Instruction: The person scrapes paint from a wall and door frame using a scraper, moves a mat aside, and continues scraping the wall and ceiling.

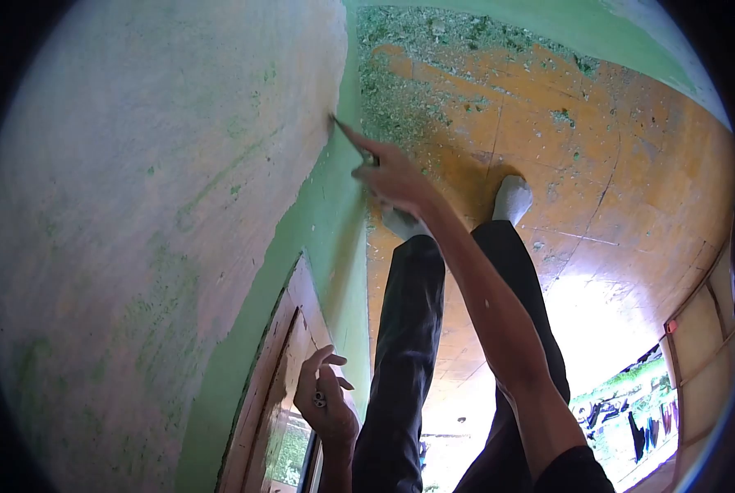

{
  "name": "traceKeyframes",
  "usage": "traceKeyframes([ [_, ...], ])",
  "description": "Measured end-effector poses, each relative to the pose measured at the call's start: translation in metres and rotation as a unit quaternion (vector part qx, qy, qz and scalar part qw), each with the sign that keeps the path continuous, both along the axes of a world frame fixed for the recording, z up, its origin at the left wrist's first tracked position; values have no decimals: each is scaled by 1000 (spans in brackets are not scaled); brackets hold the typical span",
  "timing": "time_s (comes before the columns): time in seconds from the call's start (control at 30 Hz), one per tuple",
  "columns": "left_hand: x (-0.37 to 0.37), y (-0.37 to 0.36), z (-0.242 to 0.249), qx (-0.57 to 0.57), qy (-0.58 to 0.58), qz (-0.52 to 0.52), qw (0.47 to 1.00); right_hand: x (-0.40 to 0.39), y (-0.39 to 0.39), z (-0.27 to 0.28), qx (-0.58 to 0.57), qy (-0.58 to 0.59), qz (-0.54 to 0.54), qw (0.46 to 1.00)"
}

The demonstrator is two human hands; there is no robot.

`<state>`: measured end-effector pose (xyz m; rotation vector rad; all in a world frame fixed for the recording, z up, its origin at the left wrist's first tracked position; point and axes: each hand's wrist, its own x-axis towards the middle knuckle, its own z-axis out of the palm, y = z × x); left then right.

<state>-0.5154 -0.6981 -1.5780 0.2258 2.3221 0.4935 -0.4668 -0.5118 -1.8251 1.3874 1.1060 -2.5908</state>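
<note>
My right hand [392,179] is closed around a thin scraper [353,138], its index finger stretched along the tool. The scraper's tip touches the wall [179,148] at the ragged border between the pale bare surface and the remaining green paint [306,201]. Most of the handle is hidden in the hand. My left hand [326,394], with a ring on one finger, hangs in front of the wooden frame [257,394] low in the view. Its fingers are loosely bent and apart, with nothing visible in them.
Green paint flakes [404,90] litter the orange floor [581,164] along the wall. My feet in light socks [513,200] stand close to the flakes. Bright light comes through a doorway [630,419] at lower right, beside a panelled door [704,361].
</note>
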Motion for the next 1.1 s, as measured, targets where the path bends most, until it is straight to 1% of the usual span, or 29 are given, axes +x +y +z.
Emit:
traceKeyframes([
  [0.1, 3, 5, -1, -13, -15, -19, 1000, 2, 5, -7, -1, -11, 13, 1000],
  [0.17, 7, 4, -3, -20, -35, -9, 999, 2, 5, -23, -9, 0, -5, 1000],
  [0.23, 14, 6, -5, -23, -47, 14, 999, -2, -3, -24, -13, 19, -22, 1000],
  [0.3, 18, 11, -3, -18, -53, 4, 998, -2, -22, -15, 55, 12, -24, 998],
  [0.33, 19, 10, -3, -10, -59, 2, 998, -6, -20, -23, 60, 16, -25, 998],
  [0.4, 18, 9, -1, -14, -63, -16, 998, -11, -18, -45, 131, -2, -62, 989],
  [0.43, 20, 8, -2, -19, -69, -16, 997, -9, -9, -49, 126, -8, -62, 990],
  [0.5, 15, 6, -8, -30, -72, -24, 997, -17, 14, -56, -2, -18, -74, 997],
  [0.53, 14, 8, -8, -35, -68, -14, 997, -14, 7, -48, -1, -17, -72, 997],
  [0.6, 13, 9, -7, -32, -74, -1, 997, 2, -17, -25, 2, 17, -29, 999],
  [0.63, 12, 9, -8, -27, -76, 8, 997, 0, -14, -28, 4, 17, -29, 999],
  [0.7, 18, 9, -11, -25, -81, 5, 996, -5, -9, -39, 67, 16, -57, 996],
  [0.73, 21, 13, -12, -39, -88, 12, 995, -6, -5, -41, 62, 14, -58, 996],
  [0.8, 25, 16, -15, -43, -93, 29, 994, -10, 6, -43, -2, -8, -62, 998],
  [0.83, 26, 18, -16, -40, -94, 31, 994, -8, 4, -40, 1, -8, -59, 998],
  [0.9, 25, 20, -15, -29, -104, 27, 994, -2, -9, -26, -2, 32, -39, 999],
  [0.93, 25, 21, -16, -30, -103, 26, 994, -4, -5, -27, -3, 33, -40, 999],
  [1.0, 31, 23, -20, -19, -112, 64, 992, -1, 5, -33, 20, 3, -22, 1000],
  [1.1, 37, 28, -25, -16, -126, 41, 991, -4, -1, -28, 25, 14, -48, 998],
])
